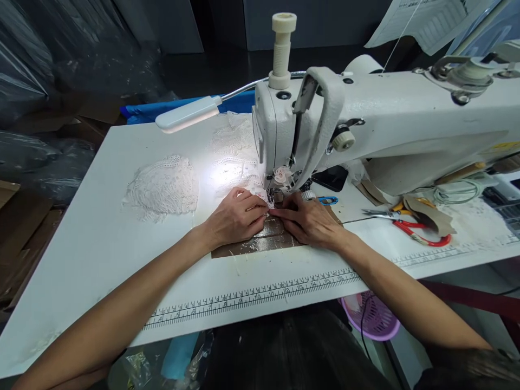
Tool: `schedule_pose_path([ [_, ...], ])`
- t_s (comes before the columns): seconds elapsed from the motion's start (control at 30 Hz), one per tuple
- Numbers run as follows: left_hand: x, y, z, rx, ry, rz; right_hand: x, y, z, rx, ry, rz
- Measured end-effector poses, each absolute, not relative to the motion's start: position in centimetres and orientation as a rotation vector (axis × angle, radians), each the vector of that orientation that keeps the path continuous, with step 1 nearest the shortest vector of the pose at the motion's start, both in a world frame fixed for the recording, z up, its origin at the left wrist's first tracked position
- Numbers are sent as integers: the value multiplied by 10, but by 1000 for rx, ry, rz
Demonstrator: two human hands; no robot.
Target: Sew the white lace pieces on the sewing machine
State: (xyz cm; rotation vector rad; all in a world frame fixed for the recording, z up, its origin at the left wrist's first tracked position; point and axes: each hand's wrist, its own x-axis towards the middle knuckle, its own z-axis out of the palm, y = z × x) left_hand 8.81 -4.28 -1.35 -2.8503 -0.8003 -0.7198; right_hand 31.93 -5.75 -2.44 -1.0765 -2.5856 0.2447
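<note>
In front of the white sewing machine (276,130), my left hand (239,216) has its fingers curled and pressed together on the edge of white lace fabric (235,143). My right hand (311,219) meets it from the other side, thumb and fingers pinched close to the presser foot (277,196). Only a sliver of pale cloth shows between the fingertips; my fingers hide most of it. The lace runs back behind the left hand, lit by the lamp (189,114). Both hands rest over a brown taped plate (260,244).
A separate lace pile (164,187) lies on the white table (109,227) at left. To the right are red-handled scissors (424,233), blue-handled snips (328,200) and a dark phone (331,177). A printed ruler (252,297) follows the front edge; a purple basket (377,319) sits below.
</note>
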Motion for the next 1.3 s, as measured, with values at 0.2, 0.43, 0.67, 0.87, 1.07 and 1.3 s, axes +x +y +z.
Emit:
schedule_pose_path([
  [0.2, 87, -47, -14, -2886, -861, -696, 316, -61, -21, -1144, -2609, 161],
  [0.43, 82, -45, -13, -2935, -934, -632, 310, -62, -16, -1185, -2609, 76],
  [0.67, 80, -41, -12, -2944, -916, -529, 299, -71, -13, -1333, -2625, -44],
  [0.87, 80, -39, -13, -2923, -965, -464, 303, -69, -12, -1333, -2530, 116],
  [1.07, 79, -37, -13, -2931, -972, -461, 323, -48, 0, -1330, -2292, 618],
  [1.3, 79, -37, -15, -2936, -999, -491, 324, -30, -13, -1402, -2192, 498],
])
